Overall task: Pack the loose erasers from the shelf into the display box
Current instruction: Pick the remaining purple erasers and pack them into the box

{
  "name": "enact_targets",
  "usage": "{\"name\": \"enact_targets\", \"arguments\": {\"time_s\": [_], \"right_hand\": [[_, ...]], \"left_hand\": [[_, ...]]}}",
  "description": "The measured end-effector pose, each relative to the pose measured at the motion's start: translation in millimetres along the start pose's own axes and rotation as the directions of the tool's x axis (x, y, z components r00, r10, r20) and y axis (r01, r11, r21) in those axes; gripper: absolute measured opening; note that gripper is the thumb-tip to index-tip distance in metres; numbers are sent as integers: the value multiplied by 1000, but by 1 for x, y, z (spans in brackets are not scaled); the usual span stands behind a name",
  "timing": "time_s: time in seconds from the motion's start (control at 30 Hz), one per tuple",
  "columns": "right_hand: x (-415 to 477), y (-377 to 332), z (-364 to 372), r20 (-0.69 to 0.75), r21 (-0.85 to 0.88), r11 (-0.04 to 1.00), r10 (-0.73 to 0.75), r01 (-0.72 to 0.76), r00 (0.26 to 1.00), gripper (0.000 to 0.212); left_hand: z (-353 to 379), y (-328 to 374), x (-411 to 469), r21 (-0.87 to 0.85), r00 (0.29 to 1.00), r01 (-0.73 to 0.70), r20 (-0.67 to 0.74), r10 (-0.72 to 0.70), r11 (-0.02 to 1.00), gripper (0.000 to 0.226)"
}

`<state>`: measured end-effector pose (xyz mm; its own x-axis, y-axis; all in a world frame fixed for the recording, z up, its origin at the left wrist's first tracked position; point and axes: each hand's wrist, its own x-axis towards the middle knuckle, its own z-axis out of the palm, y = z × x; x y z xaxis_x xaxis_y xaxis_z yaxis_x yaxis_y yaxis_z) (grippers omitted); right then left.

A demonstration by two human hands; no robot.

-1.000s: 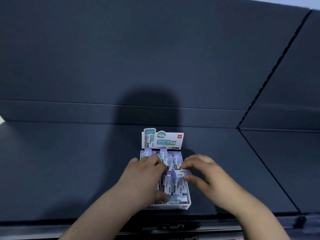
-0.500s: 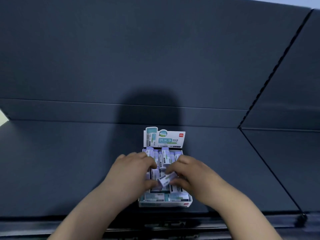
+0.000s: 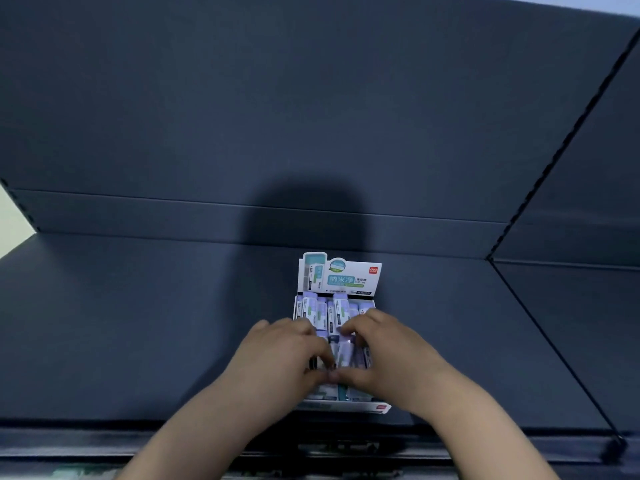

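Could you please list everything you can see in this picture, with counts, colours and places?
display box: one, white with teal print, on the shelf near its front edge, header card upright at back.
erasers: many, count hidden by hands, purple and white, standing inside the display box.
shelf: one, dark grey, under the display box.
back panel: one, dark grey, behind the shelf.
left hand: one, over the display box's middle, fingers curled round erasers.
right hand: one, beside it, also gripping erasers.

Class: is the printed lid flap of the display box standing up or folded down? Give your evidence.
Standing up: the lid flap rises behind the back row of erasers, printed face toward the camera.
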<state>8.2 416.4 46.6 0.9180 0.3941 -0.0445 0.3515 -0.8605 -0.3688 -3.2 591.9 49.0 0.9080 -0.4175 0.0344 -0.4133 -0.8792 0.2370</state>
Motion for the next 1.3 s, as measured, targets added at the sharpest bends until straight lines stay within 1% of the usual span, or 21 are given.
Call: {"name": "enact_targets", "arguments": {"time_s": [0.03,0.1,0.2,0.27,0.43,0.57,0.7,0.8,0.93,1.13,1.3], "right_hand": [[0,0,1,12,8,1000,-3,3,1000,67],[0,2,1,46,45,999,-4,2,999,67],[1,4,1,66,88,996,4,-10,998,67],[1,4,1,65,90,996,2,-8,998,63],[0,2,1,82,101,995,0,-9,997,58],[-3,-3,0,61,86,996,7,-12,998,57],[-9,-4,-3,30,6,1000,-3,3,1000,46],[-12,0,-5,31,-56,998,26,-24,999,38],[-10,0,-2,-13,-39,997,66,-67,998,37],[-16,6,0,-42,54,994,99,-97,994,37],[-23,10,-14,-12,-7,989,149,-149,989,41]], "left_hand": [[-2,-2,0,-9,1000,5,-9,-5,1000,33],[-5,-8,-1,7,999,27,-23,-27,1000,42],[-7,-15,-3,82,998,53,32,-56,995,62],[-7,-15,-3,99,996,64,61,-70,993,65],[-6,-14,-2,113,996,87,-20,-85,990,57],[-4,-13,-4,119,996,87,-23,-85,989,49],[-5,-8,-3,106,998,56,-15,-55,993,43],[-3,-5,-1,102,999,38,-27,-36,994,38],[-1,-6,-1,82,999,37,-36,-34,996,34],[1,1,3,106,1000,2,-19,0,994,44],[7,8,8,121,996,-1,-87,12,993,38]]}}
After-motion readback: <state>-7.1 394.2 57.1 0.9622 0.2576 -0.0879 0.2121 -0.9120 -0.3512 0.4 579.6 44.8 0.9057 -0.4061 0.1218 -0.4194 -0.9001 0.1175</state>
